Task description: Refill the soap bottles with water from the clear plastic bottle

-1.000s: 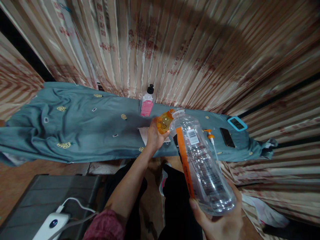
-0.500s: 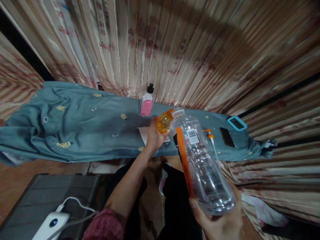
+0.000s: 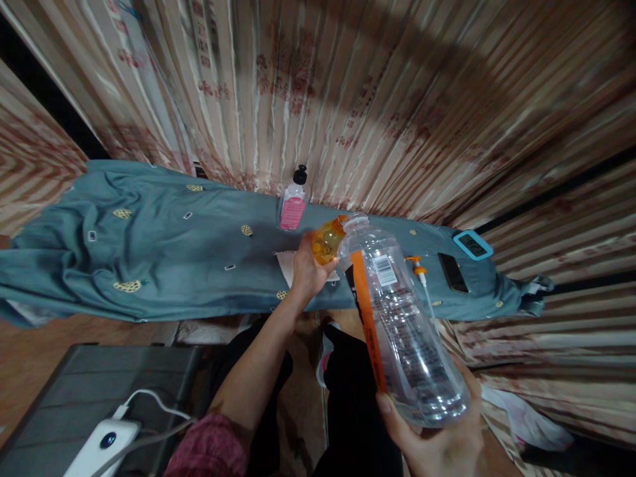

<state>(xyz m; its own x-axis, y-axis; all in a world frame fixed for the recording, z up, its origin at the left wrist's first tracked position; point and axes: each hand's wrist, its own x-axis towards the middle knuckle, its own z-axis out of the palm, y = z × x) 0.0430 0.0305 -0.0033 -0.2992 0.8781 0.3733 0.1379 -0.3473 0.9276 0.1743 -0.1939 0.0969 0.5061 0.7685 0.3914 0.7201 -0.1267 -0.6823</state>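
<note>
While my right hand [image 3: 442, 440] grips the clear bottle [image 3: 402, 331], barcode [image 3: 383, 270] unreadable, my left hand [image 3: 307, 268] clasps an orange container [image 3: 328, 240] mid-frame.

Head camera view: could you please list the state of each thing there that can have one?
Clear bottle: uncapped, tilted, base held in right hand.
Small orange bottle: tipped, mouth at the clear bottle's opening, gripped by left hand.
Pump bottle: upright, pump fitted.
Phone: flat on teal cloth, screen dark.
White charger: cable plugged in.
</note>
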